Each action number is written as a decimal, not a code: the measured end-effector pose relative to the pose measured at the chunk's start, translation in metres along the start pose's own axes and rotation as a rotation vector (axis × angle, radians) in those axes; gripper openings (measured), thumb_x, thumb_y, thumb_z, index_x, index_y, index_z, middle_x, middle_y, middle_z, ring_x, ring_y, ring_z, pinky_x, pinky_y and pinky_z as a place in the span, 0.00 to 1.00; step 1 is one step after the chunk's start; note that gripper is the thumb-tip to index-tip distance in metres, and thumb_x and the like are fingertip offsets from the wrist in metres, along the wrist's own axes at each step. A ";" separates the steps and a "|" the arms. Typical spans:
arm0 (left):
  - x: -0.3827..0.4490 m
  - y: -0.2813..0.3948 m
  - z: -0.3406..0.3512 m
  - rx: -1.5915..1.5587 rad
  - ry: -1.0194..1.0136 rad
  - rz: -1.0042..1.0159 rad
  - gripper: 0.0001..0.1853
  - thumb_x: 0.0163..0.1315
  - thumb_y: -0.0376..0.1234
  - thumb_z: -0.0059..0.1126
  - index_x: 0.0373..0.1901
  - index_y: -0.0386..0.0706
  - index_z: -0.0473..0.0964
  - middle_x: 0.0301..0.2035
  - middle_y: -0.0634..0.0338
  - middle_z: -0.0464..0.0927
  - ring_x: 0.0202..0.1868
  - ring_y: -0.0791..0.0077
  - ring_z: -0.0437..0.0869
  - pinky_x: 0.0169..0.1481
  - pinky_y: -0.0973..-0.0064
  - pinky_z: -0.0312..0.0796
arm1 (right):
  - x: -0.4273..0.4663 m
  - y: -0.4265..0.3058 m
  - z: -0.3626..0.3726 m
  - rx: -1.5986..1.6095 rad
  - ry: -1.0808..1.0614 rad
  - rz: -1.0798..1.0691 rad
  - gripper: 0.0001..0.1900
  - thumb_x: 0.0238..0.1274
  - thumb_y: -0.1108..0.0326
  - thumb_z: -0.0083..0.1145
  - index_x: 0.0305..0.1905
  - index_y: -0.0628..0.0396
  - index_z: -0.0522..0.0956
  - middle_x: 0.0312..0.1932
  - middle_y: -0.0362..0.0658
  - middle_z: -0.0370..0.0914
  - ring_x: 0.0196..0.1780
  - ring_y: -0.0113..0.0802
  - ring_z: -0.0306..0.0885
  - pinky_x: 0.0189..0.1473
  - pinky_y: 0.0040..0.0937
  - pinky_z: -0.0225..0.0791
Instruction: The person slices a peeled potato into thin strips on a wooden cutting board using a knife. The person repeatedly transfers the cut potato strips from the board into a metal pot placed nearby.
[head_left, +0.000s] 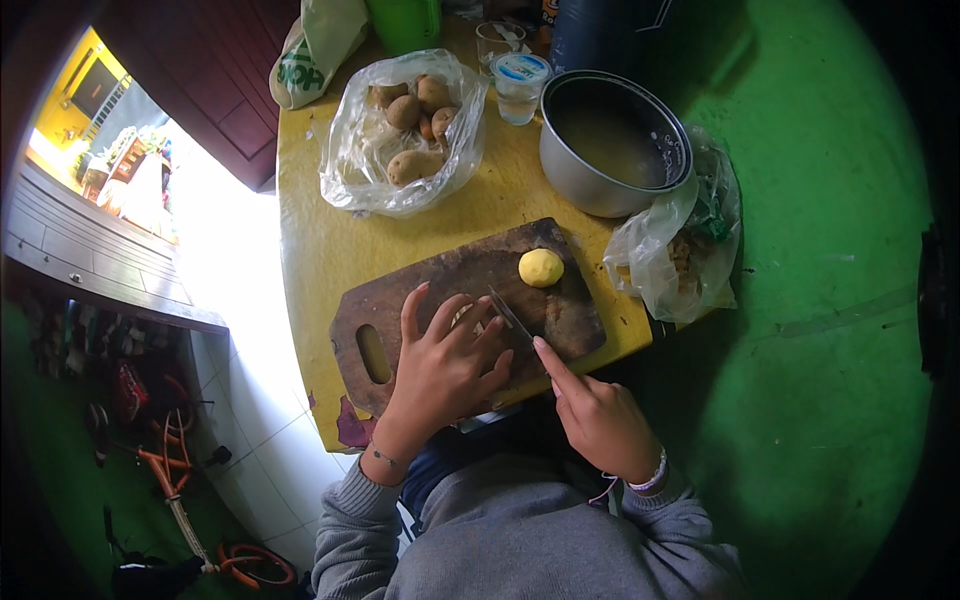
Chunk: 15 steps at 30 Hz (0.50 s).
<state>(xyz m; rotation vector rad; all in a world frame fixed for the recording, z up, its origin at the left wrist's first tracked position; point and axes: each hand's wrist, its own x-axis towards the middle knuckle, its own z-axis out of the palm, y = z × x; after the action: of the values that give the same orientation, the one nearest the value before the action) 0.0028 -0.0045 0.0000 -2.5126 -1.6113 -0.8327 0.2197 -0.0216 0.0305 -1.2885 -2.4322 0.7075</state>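
Observation:
My right hand (600, 416) is closed around the handle of a kitchen knife (511, 315), its index finger laid along the blade. The blade points up and left over a dark wooden cutting board (465, 262). My left hand (446, 360) lies over the board left of the blade, fingers bent and spread. Pale pieces (466, 319) show between its fingers; what they are, and whether the fingers grip them, is hidden. A peeled potato (541, 268) rests near the board's upper right corner, touched by neither hand.
On the yellow table (307, 247), beyond the board, are a plastic bag (345, 161) with several unpeeled potatoes (415, 166), a sealed water cup (519, 94) and a metal pot (592, 184) of cloudy liquid. Another plastic bag (637, 251) holding brownish scraps sits at the right edge.

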 end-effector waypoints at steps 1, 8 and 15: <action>0.000 0.000 0.000 -0.002 0.000 -0.001 0.16 0.55 0.42 0.65 0.41 0.44 0.84 0.50 0.58 0.82 0.58 0.65 0.78 0.75 0.44 0.50 | 0.000 -0.001 -0.001 -0.010 -0.002 -0.001 0.36 0.63 0.72 0.55 0.76 0.52 0.58 0.20 0.51 0.75 0.22 0.52 0.79 0.27 0.48 0.74; 0.001 0.000 0.000 0.001 -0.006 -0.008 0.16 0.53 0.41 0.68 0.42 0.45 0.85 0.51 0.60 0.82 0.58 0.65 0.78 0.75 0.44 0.50 | 0.001 -0.003 -0.002 -0.076 -0.011 -0.015 0.36 0.63 0.72 0.55 0.77 0.52 0.58 0.17 0.48 0.73 0.20 0.49 0.78 0.25 0.46 0.74; 0.002 -0.001 0.000 -0.009 0.009 0.006 0.15 0.53 0.40 0.64 0.40 0.42 0.84 0.48 0.58 0.82 0.58 0.66 0.78 0.75 0.44 0.50 | 0.001 -0.008 -0.003 -0.221 -0.080 -0.009 0.39 0.60 0.72 0.55 0.78 0.52 0.56 0.19 0.45 0.71 0.18 0.44 0.78 0.23 0.42 0.74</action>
<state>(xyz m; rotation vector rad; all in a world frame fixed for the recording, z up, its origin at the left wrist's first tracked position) 0.0028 -0.0030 0.0007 -2.5141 -1.5998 -0.8513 0.2152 -0.0231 0.0377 -1.3516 -2.6404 0.5080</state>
